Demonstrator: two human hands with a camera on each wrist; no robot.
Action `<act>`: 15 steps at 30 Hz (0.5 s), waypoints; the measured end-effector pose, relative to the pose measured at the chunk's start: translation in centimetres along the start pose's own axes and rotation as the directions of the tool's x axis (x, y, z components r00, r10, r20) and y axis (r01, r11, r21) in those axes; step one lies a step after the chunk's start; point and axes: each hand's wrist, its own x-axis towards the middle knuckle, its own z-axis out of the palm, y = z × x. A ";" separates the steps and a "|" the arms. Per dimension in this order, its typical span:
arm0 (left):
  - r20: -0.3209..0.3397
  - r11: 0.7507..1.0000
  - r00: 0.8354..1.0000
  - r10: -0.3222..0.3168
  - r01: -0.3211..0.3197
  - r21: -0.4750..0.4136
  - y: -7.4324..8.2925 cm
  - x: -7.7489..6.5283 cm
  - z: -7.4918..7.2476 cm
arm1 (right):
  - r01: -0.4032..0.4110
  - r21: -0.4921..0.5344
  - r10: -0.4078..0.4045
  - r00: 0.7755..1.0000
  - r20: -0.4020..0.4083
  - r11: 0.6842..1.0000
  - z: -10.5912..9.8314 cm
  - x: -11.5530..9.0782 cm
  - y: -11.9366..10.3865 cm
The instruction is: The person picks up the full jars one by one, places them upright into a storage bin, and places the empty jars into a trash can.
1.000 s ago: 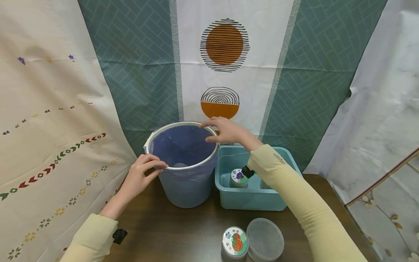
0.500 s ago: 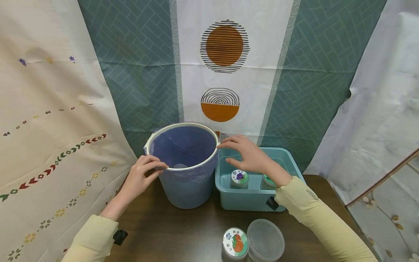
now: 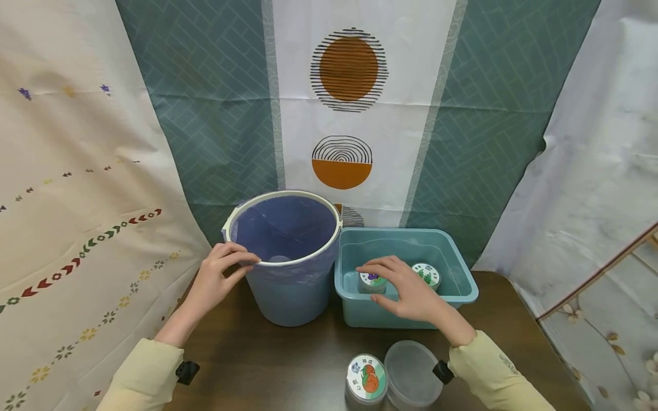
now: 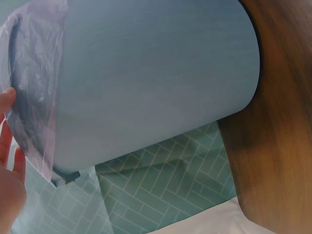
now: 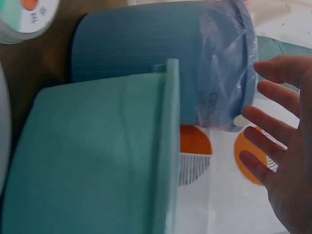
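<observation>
A blue trash can (image 3: 295,297) with a cream ring round its rim and a thin translucent purple liner (image 4: 36,73) stands at the back left. My left hand (image 3: 218,271) holds its near-left rim, thumb and fingertips together at the edge. My right hand (image 3: 406,288) is in the air over the front of a teal plastic box (image 3: 406,314), fingers loosely spread with nothing between them. Inside the box are a round tin with a purple picture on its lid (image 3: 372,285), partly behind my fingers, and a tin with a green picture (image 3: 428,274).
At the front of the dark wooden table (image 3: 267,365) are a tin with an orange fruit picture (image 3: 366,379) and a clear round plastic tub (image 3: 413,374) beside it. Patterned cloths (image 3: 221,114) hang behind and on both sides.
My right hand has moved from over the trash can's right rim, right and toward me, to above the front of the box. My left hand has stayed on the rim.
</observation>
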 end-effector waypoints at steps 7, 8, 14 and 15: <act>-0.009 1.000 1.000 -0.002 0.002 -0.005 0.1 0.0 0.2 | -0.018 0.023 0.019 0.999 -0.029 1.000 2.1 -3.4 -0.1; -0.012 1.000 1.000 -0.002 0.002 0.002 0.0 0.0 0.2 | -0.021 0.030 0.022 0.999 -0.036 0.999 2.6 -3.9 -0.2; -0.019 1.000 1.000 -0.017 0.017 0.008 0.0 -0.3 0.2 | -0.019 0.063 0.024 0.995 -0.092 0.998 4.6 -6.5 -0.9; -0.018 1.000 1.000 -0.020 0.020 0.007 0.0 -0.3 0.2 | -0.033 0.065 0.039 0.995 -0.095 0.997 4.7 -6.8 -1.1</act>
